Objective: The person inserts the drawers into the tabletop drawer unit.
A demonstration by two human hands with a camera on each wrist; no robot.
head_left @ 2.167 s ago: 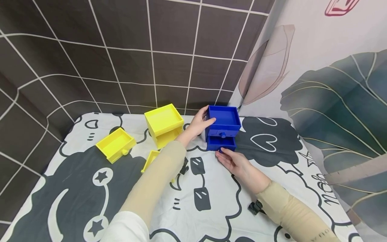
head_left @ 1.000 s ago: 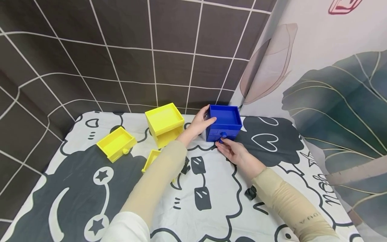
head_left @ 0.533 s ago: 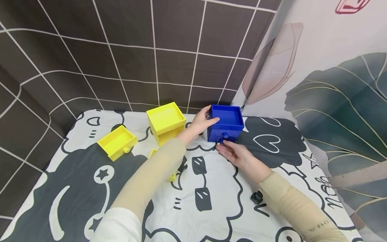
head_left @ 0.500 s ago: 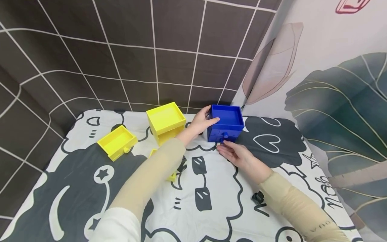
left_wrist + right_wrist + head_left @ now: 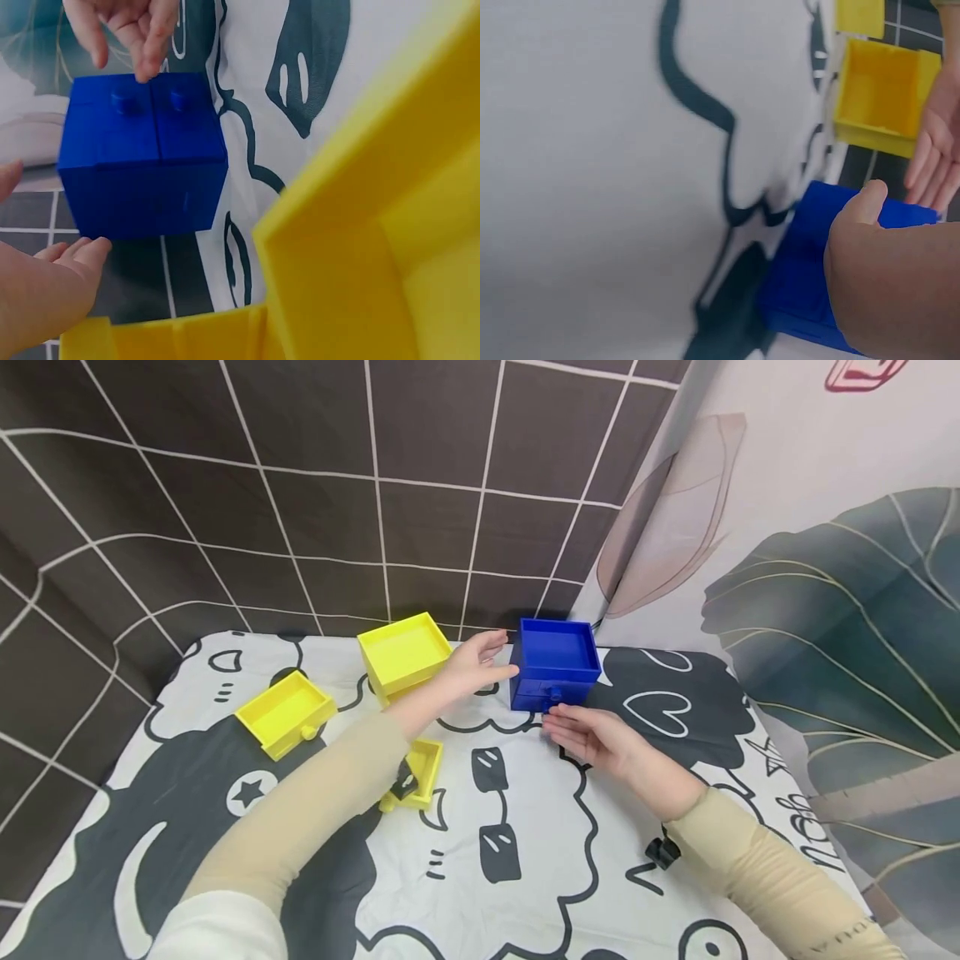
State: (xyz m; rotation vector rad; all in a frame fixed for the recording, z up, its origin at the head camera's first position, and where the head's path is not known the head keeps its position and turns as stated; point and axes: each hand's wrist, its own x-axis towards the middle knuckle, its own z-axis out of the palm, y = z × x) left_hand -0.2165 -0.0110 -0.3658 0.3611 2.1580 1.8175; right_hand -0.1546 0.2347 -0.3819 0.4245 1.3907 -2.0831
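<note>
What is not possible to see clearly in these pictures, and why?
Head view: part of the nearer yellow drawer, behind the left sleeve.
Left wrist view: left hand, cut off by left edge.
Left wrist view: insides of the blue drawers, which are closed.
Right wrist view: part of the blue cabinet, behind the right hand.

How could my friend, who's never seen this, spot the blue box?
Below the dark backdrop with white grid lines lies a black-and-white cloth. At its far side, right of the left hand, sits the blue box. Unlike the yellow box and yellow drawers, it alone is blue.
</note>
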